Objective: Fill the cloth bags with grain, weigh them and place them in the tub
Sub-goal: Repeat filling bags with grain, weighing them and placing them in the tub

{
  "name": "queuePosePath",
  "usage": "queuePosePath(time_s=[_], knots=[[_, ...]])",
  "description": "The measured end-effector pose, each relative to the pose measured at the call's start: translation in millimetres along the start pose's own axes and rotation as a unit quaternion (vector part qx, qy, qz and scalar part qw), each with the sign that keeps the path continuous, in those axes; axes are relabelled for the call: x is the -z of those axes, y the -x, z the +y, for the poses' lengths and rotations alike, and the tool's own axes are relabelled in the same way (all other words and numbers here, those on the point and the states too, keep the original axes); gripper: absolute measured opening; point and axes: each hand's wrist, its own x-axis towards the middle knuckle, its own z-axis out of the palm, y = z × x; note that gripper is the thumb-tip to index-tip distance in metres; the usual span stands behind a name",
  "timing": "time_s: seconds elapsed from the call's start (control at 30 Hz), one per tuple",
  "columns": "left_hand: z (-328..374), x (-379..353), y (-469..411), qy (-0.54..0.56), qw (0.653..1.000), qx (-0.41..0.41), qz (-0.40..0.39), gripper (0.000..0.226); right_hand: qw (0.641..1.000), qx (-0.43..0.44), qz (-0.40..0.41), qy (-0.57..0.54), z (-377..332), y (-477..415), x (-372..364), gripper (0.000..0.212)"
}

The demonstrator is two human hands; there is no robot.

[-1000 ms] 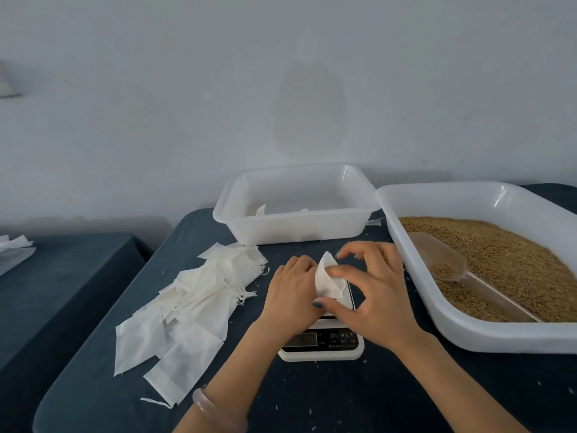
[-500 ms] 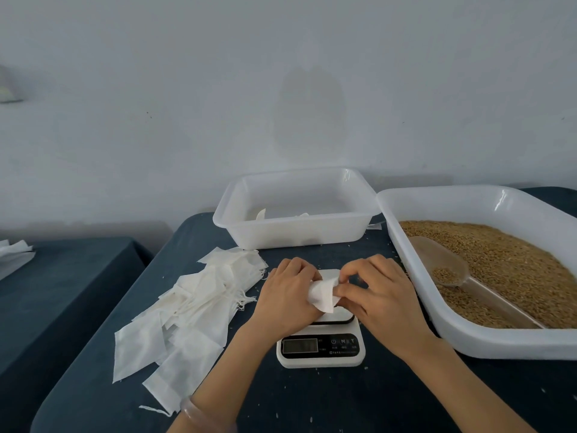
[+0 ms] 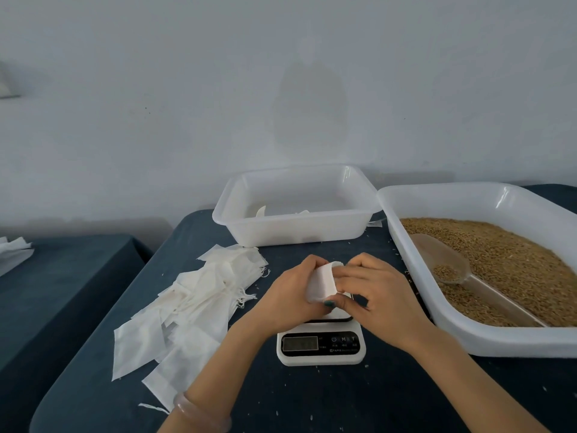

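Note:
A small white cloth bag is held between both hands just above the white kitchen scale. My left hand grips its left side, and my right hand pinches its right side with thumb and fingers. Whether the bag touches the scale's platform is hidden by my hands. A heap of flat white cloth bags lies to the left. At the right, a large white tray holds brown grain with a clear scoop lying in it. The white tub stands behind the scale.
The tub holds a couple of white bags at its bottom. Loose grains are scattered on the dark blue tablecloth. A second dark table with white cloth at its edge stands left, across a gap. A pale wall is close behind.
The bag stood upright as a peak in my fingers a second ago. Both hands have since closed in around it and lowered it toward the scale's platform.

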Motion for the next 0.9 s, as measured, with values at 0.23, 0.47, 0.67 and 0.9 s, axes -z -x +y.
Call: queuePosePath(time_s=[0.23, 0.47, 0.67, 0.9], knots=[[-4, 1, 3, -0.012, 1.000, 0.013, -0.003, 0.055, 0.999, -0.021, -0.031, 0.035, -2, -2, 5, 0.010], [-7, 1, 4, -0.064, 0.997, 0.028, 0.046, 0.043, 0.992, -0.119, -0.031, -0.019, 6, -15, 40, 0.034], [-14, 2, 5, -0.097, 0.991, 0.055, 0.077, 0.046, 0.886, -0.390, -0.201, 0.152, 101, -11, 100, 0.037], [-20, -5, 1, -0.183, 0.973, 0.068, 0.125, 0.050, 0.753, -0.449, -0.435, 0.203, 133, 20, 89, 0.025]])
